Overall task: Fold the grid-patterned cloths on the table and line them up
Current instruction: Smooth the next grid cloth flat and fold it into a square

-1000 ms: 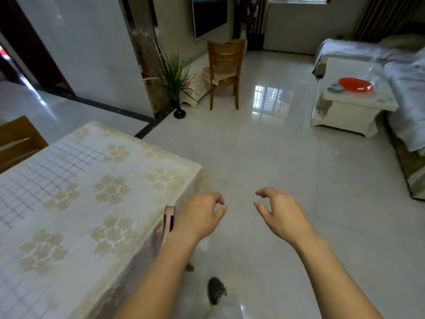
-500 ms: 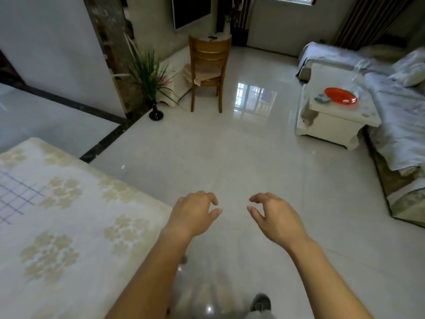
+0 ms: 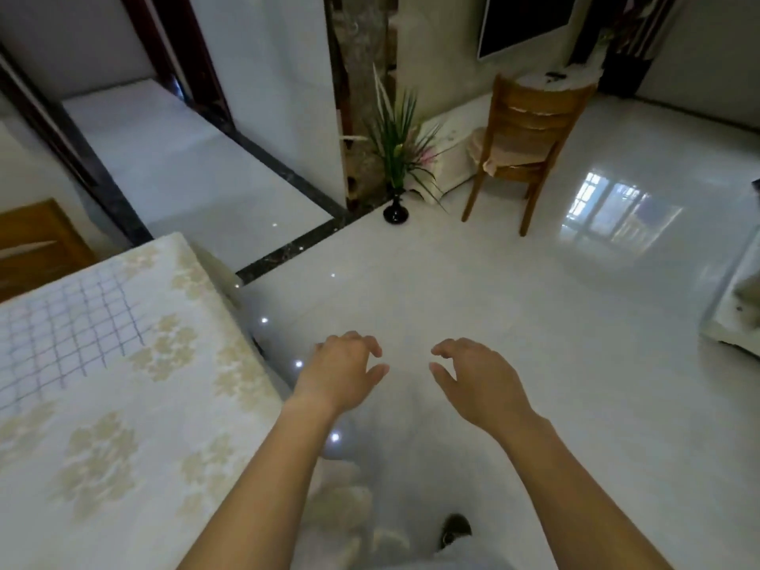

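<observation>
Hands off the work: left hand [image 3: 343, 374] and right hand [image 3: 479, 378] hover over bare floor, fingers loosely curled, holding nothing, probably because the grid-patterned cloth [image 3: 61, 335] lies flat on the table [image 3: 135, 458] well to the left.

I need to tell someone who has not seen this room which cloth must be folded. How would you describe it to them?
Look at the table at the left, covered with a pale cloth printed with beige flowers. The grid-patterned cloth lies flat on its far left part, running out of view. Thin bluish lines crossing into squares set it apart from the flowered cover beneath.
</observation>
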A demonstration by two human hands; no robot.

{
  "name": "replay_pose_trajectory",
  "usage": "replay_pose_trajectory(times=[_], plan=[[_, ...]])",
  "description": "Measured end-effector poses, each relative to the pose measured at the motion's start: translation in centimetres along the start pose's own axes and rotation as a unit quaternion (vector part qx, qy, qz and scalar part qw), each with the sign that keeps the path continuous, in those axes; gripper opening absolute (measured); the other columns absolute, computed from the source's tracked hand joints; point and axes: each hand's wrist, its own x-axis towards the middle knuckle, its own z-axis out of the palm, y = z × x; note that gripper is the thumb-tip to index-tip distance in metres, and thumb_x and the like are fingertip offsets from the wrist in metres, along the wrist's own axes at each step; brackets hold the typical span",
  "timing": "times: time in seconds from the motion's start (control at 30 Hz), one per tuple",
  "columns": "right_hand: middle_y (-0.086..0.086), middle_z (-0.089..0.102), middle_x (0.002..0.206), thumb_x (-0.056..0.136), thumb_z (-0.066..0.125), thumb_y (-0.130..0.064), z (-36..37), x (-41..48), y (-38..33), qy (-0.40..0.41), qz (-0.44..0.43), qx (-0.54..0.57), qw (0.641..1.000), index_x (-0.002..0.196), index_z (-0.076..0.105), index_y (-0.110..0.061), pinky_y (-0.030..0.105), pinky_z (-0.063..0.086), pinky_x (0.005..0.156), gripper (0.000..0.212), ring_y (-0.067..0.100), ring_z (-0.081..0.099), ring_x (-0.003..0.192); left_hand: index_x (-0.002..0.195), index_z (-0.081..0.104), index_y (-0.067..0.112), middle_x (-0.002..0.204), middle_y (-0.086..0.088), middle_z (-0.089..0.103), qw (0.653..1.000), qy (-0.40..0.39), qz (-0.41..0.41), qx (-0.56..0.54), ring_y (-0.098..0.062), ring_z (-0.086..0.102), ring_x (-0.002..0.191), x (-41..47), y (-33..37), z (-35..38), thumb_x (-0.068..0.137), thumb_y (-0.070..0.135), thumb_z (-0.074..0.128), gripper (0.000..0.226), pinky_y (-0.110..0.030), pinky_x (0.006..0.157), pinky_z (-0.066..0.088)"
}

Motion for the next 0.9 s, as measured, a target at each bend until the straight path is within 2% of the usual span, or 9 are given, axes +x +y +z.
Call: replay_pose_trajectory(times=[0.13, 0.3, 0.47, 0.73, 0.9], plan=[[-0.005, 0.065, 0.120, 0.100, 0.048, -0.042, -3.6, 5.9, 4.4, 0.007, -0.032, 0.007, 0.999, 0.127, 0.060, -0.025, 0.034, 0.048, 0.093, 0.033, 0.018, 0.061, 0.108, 0.119, 0.062, 0.032, 0.129, 0.002, 0.061, 0.999, 0.021, -0.020, -0.029, -0.023, 0.059, 0.112, 5.4, 3.4, -2.4, 0.101, 0.041, 0.050, 0.024, -0.040, 0.100, 0.046], [-0.007, 0.065, 0.117, 0.098, 0.052, -0.044, -3.1, 11.9, 5.3, -0.038, -0.068, 0.055, 0.995, 0.125, 0.060, -0.028, 0.029, 0.046, 0.090, 0.032, 0.015, 0.060, 0.108, 0.124, 0.060, 0.032, 0.128, 0.002, 0.062, 0.993, -0.005, -0.107, -0.043, -0.021, 0.061, 0.114, 7.3, 1.9, -3.7, 0.101, 0.045, 0.050, 0.028, -0.039, 0.096, 0.051], [-0.009, 0.064, 0.118, 0.097, 0.054, -0.043, -2.2, 18.9, 2.4, -0.088, -0.142, 0.047, 0.985, 0.126, 0.059, -0.029, 0.031, 0.046, 0.091, 0.032, 0.014, 0.059, 0.107, 0.128, 0.059, 0.030, 0.133, 0.002, 0.060, 0.980, 0.006, -0.184, -0.076, -0.019, 0.059, 0.119, 10.0, -2.4, -4.4, 0.102, 0.045, 0.049, 0.031, -0.039, 0.100, 0.050], [-0.008, 0.063, 0.115, 0.099, 0.053, -0.042, -4.1, 33.4, -2.0, -0.078, -0.187, 0.011, 0.979, 0.124, 0.062, -0.027, 0.030, 0.048, 0.089, 0.031, 0.013, 0.060, 0.104, 0.129, 0.057, 0.031, 0.133, 0.002, 0.060, 0.971, 0.042, -0.186, -0.142, -0.020, 0.061, 0.114, 20.5, -9.4, -8.3, 0.103, 0.047, 0.048, 0.032, -0.041, 0.100, 0.050], [-0.010, 0.063, 0.114, 0.098, 0.055, -0.041, -3.3, 41.9, -8.2, -0.054, -0.215, 0.040, 0.974, 0.122, 0.063, -0.028, 0.027, 0.049, 0.088, 0.028, 0.011, 0.061, 0.102, 0.128, 0.059, 0.030, 0.131, 0.002, 0.062, 0.956, 0.097, -0.239, -0.137, -0.020, 0.063, 0.108, 23.4, -17.1, -12.5, 0.103, 0.047, 0.048, 0.032, -0.040, 0.097, 0.051]])
